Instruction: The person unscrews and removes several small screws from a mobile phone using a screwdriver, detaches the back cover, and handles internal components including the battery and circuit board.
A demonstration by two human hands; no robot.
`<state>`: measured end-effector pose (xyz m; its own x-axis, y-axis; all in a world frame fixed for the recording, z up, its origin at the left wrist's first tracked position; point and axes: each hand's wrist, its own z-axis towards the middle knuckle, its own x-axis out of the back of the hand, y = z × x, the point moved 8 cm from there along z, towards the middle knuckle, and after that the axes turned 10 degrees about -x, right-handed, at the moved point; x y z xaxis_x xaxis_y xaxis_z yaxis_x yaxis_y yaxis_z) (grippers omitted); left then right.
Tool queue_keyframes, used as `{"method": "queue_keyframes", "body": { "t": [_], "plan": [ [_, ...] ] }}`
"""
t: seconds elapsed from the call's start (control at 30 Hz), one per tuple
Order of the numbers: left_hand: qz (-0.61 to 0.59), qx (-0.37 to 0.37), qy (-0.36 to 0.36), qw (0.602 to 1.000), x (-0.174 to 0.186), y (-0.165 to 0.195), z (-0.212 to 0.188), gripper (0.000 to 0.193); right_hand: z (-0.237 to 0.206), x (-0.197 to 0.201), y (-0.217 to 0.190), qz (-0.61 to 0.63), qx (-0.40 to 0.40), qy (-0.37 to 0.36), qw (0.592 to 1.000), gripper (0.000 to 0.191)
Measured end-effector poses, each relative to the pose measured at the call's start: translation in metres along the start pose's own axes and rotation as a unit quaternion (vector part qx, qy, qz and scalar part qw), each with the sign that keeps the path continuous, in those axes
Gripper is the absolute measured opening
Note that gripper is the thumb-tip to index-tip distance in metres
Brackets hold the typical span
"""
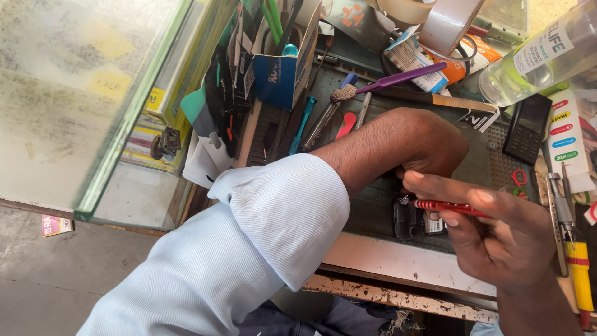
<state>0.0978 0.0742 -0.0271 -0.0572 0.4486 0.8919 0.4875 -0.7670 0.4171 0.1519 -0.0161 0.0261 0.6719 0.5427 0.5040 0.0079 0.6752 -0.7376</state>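
My right hand [497, 233] is shut on a thin red screwdriver [449, 206], its tip pointing left at a small black opened phone [411, 219] lying on the green work mat [367, 205]. My left hand [429, 144] is curled on the mat just above that phone, fingers tucked under and hidden; whether it grips the phone I cannot tell. My left forearm in a rolled pale blue sleeve [273, 218] crosses the mat from the lower left.
A purple toothbrush [392, 79], several screwdrivers [323, 118], a blue box of tools [283, 59], tape rolls [448, 25], a clear bottle [541, 56], a black keypad phone [527, 127] and a yellow-handled tool [578, 267] crowd the bench. A glass counter [74, 93] lies left.
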Motion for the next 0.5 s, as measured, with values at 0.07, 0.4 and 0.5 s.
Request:
{"method": "queue_keyframes", "body": {
  "t": [0.07,0.4,0.5],
  "plan": [
    [-0.069,0.043,0.017,0.997,-0.001,-0.006,-0.003,0.022,0.003,-0.002,-0.002,-0.028,0.008,-0.006,1.000,0.044],
    [-0.121,0.060,-0.014,0.991,-0.001,-0.003,-0.013,0.018,0.008,-0.007,-0.004,-0.128,0.002,0.006,0.992,0.042],
    [-0.127,0.063,-0.011,0.990,-0.001,-0.003,-0.014,0.018,0.011,-0.011,-0.007,-0.135,0.009,-0.006,0.991,0.043]
  ]
}}
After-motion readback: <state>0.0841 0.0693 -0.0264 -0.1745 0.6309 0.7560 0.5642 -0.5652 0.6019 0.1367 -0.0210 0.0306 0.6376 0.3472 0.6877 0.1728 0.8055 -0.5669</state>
